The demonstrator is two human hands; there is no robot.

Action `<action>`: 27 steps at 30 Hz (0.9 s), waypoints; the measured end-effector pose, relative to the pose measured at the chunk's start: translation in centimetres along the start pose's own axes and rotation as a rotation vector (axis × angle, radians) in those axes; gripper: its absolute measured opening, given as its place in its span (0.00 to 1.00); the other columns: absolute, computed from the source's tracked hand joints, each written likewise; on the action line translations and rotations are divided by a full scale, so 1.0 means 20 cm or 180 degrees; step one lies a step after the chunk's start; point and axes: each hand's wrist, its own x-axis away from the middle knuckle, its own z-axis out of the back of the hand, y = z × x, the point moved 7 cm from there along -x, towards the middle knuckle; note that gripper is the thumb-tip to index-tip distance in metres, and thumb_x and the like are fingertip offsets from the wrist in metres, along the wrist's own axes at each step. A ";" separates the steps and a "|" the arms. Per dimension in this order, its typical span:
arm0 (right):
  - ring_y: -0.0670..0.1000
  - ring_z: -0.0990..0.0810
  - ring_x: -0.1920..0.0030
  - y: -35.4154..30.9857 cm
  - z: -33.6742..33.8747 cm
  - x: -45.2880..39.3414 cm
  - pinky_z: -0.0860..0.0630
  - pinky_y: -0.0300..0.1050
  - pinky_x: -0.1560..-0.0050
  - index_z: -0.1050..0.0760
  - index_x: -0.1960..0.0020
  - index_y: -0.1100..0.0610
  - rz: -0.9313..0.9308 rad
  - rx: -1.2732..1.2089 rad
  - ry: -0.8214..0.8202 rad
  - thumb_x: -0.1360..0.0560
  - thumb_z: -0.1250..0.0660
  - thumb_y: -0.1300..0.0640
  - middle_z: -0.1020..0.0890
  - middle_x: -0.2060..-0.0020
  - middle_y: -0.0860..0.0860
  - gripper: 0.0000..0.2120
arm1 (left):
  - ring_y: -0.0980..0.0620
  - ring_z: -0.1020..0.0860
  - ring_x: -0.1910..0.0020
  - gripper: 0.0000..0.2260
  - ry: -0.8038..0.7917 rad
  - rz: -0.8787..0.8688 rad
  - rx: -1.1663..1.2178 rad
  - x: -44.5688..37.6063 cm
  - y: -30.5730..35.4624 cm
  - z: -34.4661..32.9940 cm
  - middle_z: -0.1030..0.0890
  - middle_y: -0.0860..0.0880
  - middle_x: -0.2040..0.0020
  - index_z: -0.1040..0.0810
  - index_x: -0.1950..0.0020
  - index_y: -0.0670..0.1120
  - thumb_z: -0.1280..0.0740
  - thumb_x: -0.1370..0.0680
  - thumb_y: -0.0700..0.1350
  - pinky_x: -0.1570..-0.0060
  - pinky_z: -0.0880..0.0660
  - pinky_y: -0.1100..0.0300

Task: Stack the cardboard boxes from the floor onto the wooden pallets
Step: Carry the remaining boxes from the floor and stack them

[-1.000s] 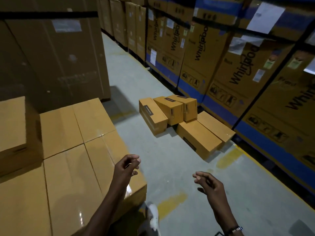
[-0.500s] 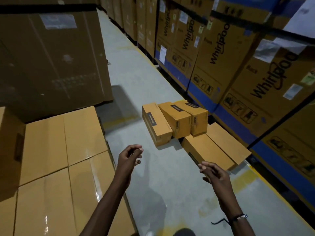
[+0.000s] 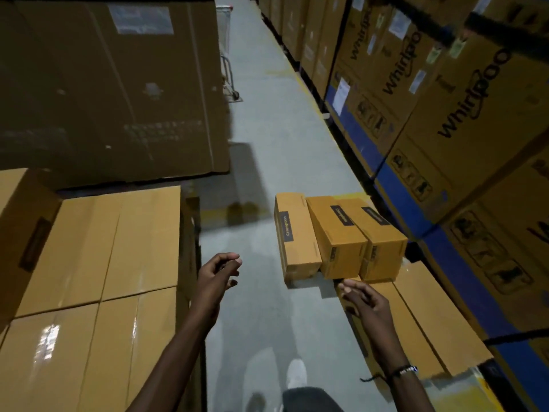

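While hands hover, boxes [image 3: 338,236] (sealed) grouped

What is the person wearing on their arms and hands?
Both forearms are bare, with no sleeves showing and no gloves. The left hand wears nothing that can be seen. The right hand has a thin dark wristband at the wrist, with a small pale bit on it and a loose dark cord end trailing off it.

We note our right hand [image 3: 364,301] covers one flat floor box [image 3: 395,331]; middle box label [image 3: 341,215] too blurred to read; stacked boxes [image 3: 89,292] cut off left.
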 end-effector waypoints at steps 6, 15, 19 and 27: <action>0.50 0.16 0.43 -0.12 -0.01 -0.56 0.19 0.42 0.49 0.16 0.42 0.52 -0.0176 0.0122 -0.0381 0.21 0.28 0.56 0.12 0.47 0.47 0.08 | 0.48 0.18 0.51 0.05 0.0195 0.0168 0.0074 -0.32 0.02 -0.25 0.16 0.47 0.50 0.15 0.46 0.47 0.27 0.21 0.44 0.51 0.21 0.53; 0.47 0.15 0.45 -0.17 -0.22 -1.29 0.21 0.43 0.51 0.17 0.40 0.50 -0.0378 0.0386 -0.0552 0.21 0.27 0.54 0.13 0.47 0.47 0.10 | 0.48 0.17 0.51 0.06 0.0114 0.0347 -0.0096 -1.00 0.04 -0.47 0.15 0.48 0.51 0.16 0.45 0.47 0.27 0.20 0.47 0.49 0.19 0.52; 0.49 0.15 0.44 -0.10 -0.34 -1.63 0.18 0.50 0.45 0.18 0.39 0.50 -0.0444 0.0544 -0.0412 0.20 0.28 0.54 0.13 0.48 0.47 0.10 | 0.50 0.19 0.52 0.06 -0.0146 0.0521 -0.0363 -1.41 -0.04 -0.59 0.16 0.48 0.52 0.17 0.45 0.46 0.28 0.19 0.46 0.53 0.22 0.56; 0.51 0.16 0.43 0.25 -0.50 -2.36 0.18 0.55 0.46 0.20 0.37 0.51 -0.0694 0.0885 -0.0100 0.20 0.30 0.59 0.14 0.46 0.47 0.13 | 0.50 0.18 0.52 0.05 -0.0613 0.0830 -0.1055 -2.16 -0.39 -0.87 0.16 0.46 0.50 0.18 0.46 0.47 0.29 0.20 0.45 0.54 0.21 0.56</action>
